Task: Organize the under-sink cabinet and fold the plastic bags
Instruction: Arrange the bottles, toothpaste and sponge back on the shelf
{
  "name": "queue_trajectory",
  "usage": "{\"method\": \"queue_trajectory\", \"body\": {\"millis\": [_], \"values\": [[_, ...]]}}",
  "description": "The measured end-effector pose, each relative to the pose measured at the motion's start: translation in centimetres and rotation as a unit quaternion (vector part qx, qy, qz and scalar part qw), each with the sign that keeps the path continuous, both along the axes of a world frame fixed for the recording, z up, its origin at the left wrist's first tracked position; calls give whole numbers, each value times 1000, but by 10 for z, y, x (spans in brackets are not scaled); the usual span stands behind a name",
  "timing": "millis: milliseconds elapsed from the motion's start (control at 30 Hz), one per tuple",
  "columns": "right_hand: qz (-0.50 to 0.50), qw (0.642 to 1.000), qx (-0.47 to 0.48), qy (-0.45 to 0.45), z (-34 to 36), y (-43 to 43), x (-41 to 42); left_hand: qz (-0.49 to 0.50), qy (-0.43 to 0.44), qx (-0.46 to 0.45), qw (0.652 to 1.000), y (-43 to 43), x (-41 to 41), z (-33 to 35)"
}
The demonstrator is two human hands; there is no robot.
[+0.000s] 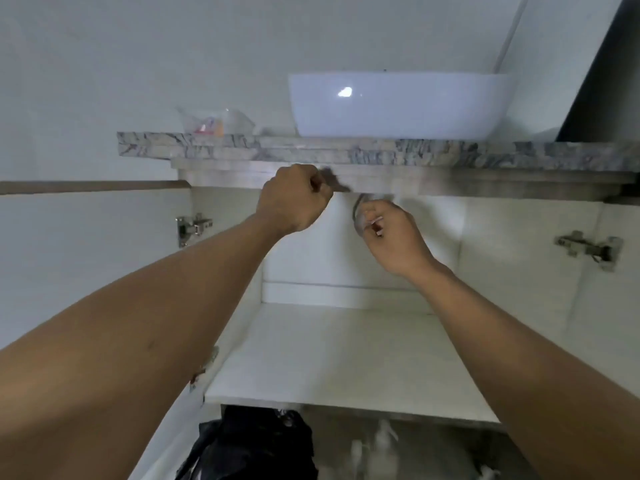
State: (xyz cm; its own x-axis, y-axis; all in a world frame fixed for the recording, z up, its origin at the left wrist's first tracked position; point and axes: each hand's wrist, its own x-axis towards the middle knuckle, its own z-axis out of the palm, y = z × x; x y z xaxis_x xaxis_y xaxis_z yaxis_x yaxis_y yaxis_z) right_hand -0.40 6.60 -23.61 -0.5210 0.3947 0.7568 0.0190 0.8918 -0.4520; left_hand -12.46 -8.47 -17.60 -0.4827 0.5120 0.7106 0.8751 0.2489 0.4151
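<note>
The under-sink cabinet stands open, with a bare white floor [346,351]. Both my hands are raised to the top of the opening. My left hand [294,199] is curled in a fist and grips a small dark thing [334,181], too blurred to name, right under the cabinet's top rail. To its right, my right hand [393,233] holds a clear plastic thing [362,211] with a small red and white piece at the fingers. A black plastic bag [256,445] lies below the cabinet's front edge.
A white basin [398,105] sits on the marbled countertop [346,154], with a clear bag of small items [214,123] to its left. Door hinges [192,226] [588,249] show at both sides. Pale pump bottles [381,441] stand blurred beside the black bag.
</note>
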Motion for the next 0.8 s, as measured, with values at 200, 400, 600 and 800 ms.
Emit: {"method": "queue_trajectory", "body": {"millis": [200, 400, 600, 800], "values": [[-104, 980, -104, -131, -130, 44, 89, -93, -134, -114, 980, 65, 61, -132], [-173, 918, -206, -292, -227, 73, 174, -159, -206, -276, 925, 104, 133, -258], [-247, 787, -248, -509, -297, 89, 265, -246, -242, -420, 840, 111, 215, -362], [-188, 726, -353, -559, -355, 66, 338, -309, -280, -463, 782, 109, 272, -437]]}}
